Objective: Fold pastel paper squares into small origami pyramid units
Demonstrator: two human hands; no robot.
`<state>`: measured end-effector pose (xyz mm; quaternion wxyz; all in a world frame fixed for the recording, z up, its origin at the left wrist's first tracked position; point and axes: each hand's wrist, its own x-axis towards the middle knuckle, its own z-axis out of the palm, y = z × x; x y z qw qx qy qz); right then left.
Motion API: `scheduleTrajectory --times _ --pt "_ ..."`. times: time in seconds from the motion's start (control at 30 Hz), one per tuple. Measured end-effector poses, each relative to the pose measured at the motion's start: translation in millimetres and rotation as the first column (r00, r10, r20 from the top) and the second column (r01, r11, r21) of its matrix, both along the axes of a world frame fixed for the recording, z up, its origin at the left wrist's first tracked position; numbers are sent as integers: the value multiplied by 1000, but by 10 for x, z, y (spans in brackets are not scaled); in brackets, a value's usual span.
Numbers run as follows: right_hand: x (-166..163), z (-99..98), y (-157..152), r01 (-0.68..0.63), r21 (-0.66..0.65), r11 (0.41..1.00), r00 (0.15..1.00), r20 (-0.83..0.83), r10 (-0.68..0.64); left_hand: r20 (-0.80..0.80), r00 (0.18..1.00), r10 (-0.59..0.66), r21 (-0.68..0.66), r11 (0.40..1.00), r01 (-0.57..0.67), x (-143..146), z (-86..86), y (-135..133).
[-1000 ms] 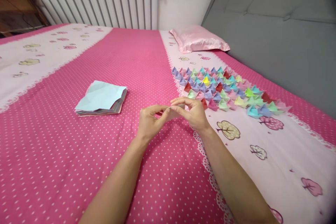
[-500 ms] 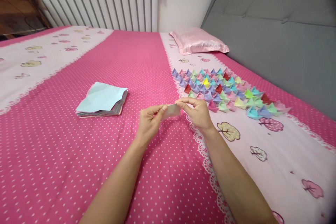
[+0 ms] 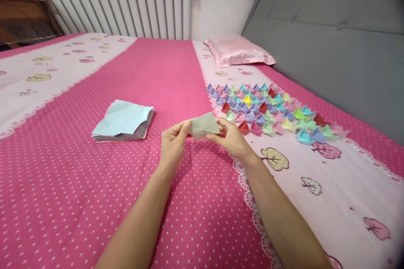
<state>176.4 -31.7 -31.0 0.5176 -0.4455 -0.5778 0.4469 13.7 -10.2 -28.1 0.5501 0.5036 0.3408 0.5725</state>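
Observation:
A piece of pale green folded paper is held up between my two hands, above the pink dotted bedspread. My left hand pinches its left end with thumb and fingers. At the right end, my right hand has its thumb along the lower edge and its fingers behind. Just beyond my right hand stand several rows of small folded paper boats in many colours. To the left lies a stack of square paper sheets, with a light blue one on top.
A pink satin pillow lies at the far end of the bed. The grey padded headboard rises along the right. A white radiator lines the wall, and a wooden table stands at the far left.
The paper has been turned so that more of its face shows. My left hand has shifted slightly left, and my right thumb has moved to the paper's lower edge.

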Motion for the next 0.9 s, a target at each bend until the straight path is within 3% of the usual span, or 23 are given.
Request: scheduleTrajectory --times 0.27,0.5,0.9 --pt "23 -2 24 154 31 988 974 -173 -146 59 989 -133 -68 988 137 -15 0 -5" --pt "27 6 31 248 127 960 957 -188 -222 47 975 -219 -144 964 224 -23 -15 -32" --pt "1 56 6 304 247 920 947 -187 -263 281 949 -143 -238 948 213 0 1 6"
